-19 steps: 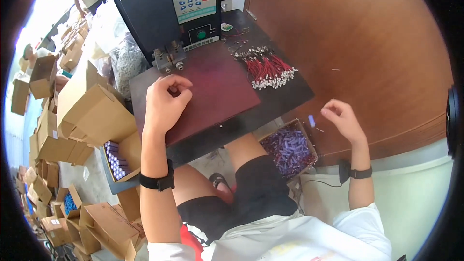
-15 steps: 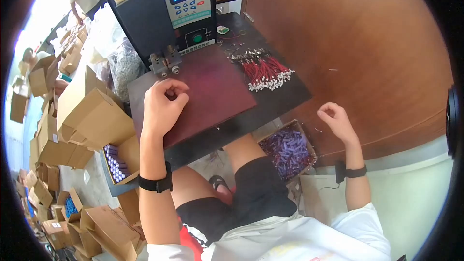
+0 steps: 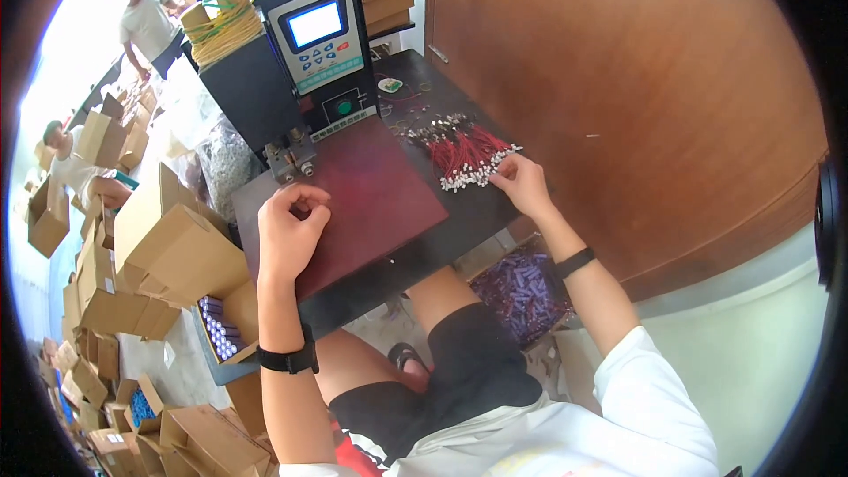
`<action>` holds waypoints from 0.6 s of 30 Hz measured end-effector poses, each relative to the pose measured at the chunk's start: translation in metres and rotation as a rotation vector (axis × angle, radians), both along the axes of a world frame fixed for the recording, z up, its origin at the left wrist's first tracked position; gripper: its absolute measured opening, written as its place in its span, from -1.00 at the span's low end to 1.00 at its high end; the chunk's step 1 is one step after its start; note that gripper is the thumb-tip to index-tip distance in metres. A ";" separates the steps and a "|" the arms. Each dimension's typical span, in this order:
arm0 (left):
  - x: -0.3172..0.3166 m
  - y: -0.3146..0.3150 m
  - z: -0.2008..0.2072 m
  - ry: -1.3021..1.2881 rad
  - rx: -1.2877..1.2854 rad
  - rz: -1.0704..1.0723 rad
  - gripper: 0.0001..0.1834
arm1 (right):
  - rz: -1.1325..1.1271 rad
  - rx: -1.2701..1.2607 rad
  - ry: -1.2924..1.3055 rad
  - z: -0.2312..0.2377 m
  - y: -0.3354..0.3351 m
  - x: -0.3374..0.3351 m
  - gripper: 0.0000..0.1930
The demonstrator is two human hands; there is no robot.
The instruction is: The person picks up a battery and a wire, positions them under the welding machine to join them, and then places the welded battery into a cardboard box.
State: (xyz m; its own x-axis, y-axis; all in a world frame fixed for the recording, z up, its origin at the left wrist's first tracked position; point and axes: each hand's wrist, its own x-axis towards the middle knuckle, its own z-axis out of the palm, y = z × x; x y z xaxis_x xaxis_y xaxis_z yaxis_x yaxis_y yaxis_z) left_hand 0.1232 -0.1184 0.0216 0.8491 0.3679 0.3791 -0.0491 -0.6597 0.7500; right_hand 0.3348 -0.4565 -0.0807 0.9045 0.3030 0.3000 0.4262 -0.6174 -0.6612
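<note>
My left hand (image 3: pixel 292 231) rests over the left part of a dark red mat (image 3: pixel 375 199), fingers curled in, just in front of the metal electrode tips (image 3: pixel 291 159) of a spot-welding machine (image 3: pixel 322 35). Whatever lies inside those fingers, if anything, is hidden. At the mat's right, thin red wire leads with white connectors (image 3: pixel 468 155) lie in a fanned bundle on the black tabletop. My right hand (image 3: pixel 523 187) is at the bundle's near right edge, thumb and forefinger pinched by the white ends. Whether a lead is between them is too small to tell.
Below the table edge a box (image 3: pixel 523 291) holds many purple cylindrical cells. Another carton (image 3: pixel 231 322) with upright purple cells stands at left, among cardboard boxes. A brown wooden panel (image 3: pixel 636 106) rises close on the right. Two people (image 3: pixel 152 26) are in the left background.
My right hand has moved up and left, from beside the wooden panel to the wire bundle. My left hand keeps its curled pose near the electrodes. The view has shifted slightly.
</note>
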 end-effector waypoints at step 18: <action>-0.026 0.002 0.006 -0.053 -0.086 0.065 -0.82 | 0.109 -0.214 0.147 0.027 -0.043 -0.024 -0.72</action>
State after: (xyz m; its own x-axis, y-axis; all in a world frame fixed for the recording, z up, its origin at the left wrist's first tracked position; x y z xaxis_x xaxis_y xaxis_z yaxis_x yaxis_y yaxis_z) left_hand 0.0975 -0.1167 0.0279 0.8018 0.4548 0.3876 -0.0492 -0.5963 0.8012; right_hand 0.3111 -0.4996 -0.0535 0.8920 0.4435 0.0870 0.4073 -0.7055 -0.5800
